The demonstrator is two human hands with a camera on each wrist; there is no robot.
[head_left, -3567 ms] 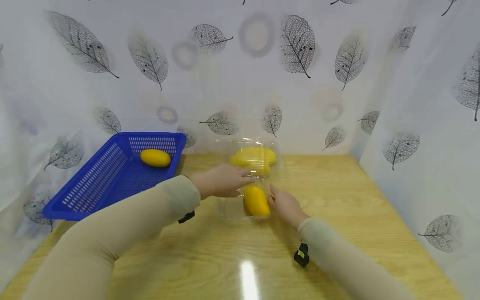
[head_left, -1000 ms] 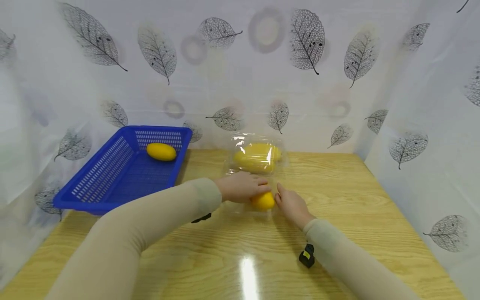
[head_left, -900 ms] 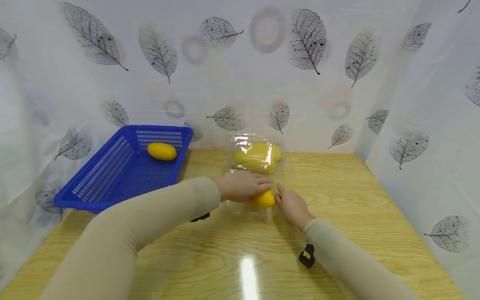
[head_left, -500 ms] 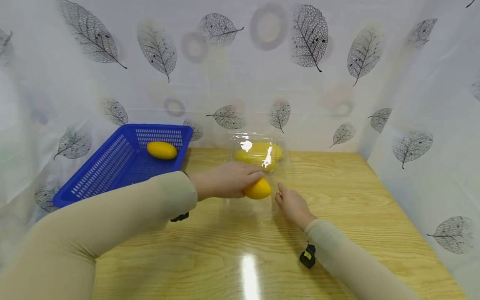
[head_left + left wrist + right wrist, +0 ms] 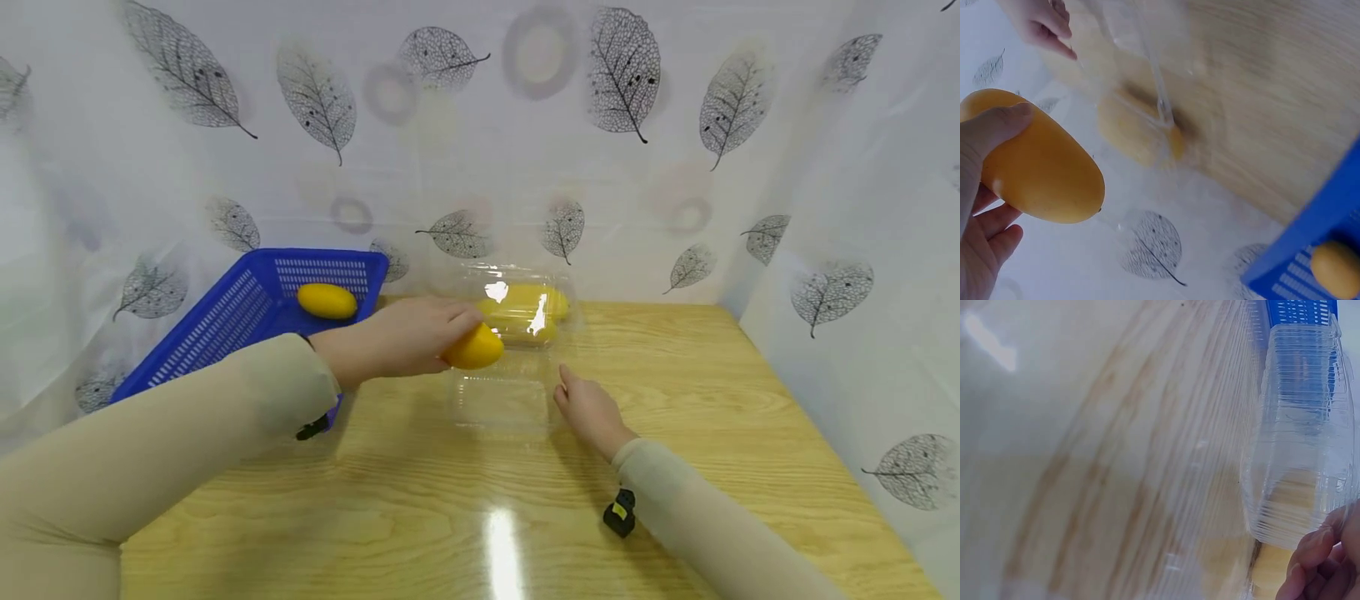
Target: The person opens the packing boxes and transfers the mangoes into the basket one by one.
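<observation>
A yellow mango (image 5: 1047,164) is held in my left hand (image 5: 397,337), thumb on one side and fingers on the other, up off the table to the left of a clear plastic clamshell box (image 5: 501,402). Through the box's raised far part, yellow mangoes (image 5: 525,302) show behind. My right hand (image 5: 591,410) is at the box's right side; in the right wrist view its curled fingers (image 5: 1313,550) pinch the edge of the clear plastic. The near part of the box holds no fruit.
A blue slotted basket (image 5: 258,279) stands at the left, partly hidden by the left forearm. One mango (image 5: 327,301) lies at its far end. A leaf-print curtain (image 5: 480,150) hangs behind the wooden table (image 5: 420,508).
My left hand has reached into the near part of the box, gripped the mango there, lifted it out and moved left towards the basket. The right hand has stayed at the box's edge.
</observation>
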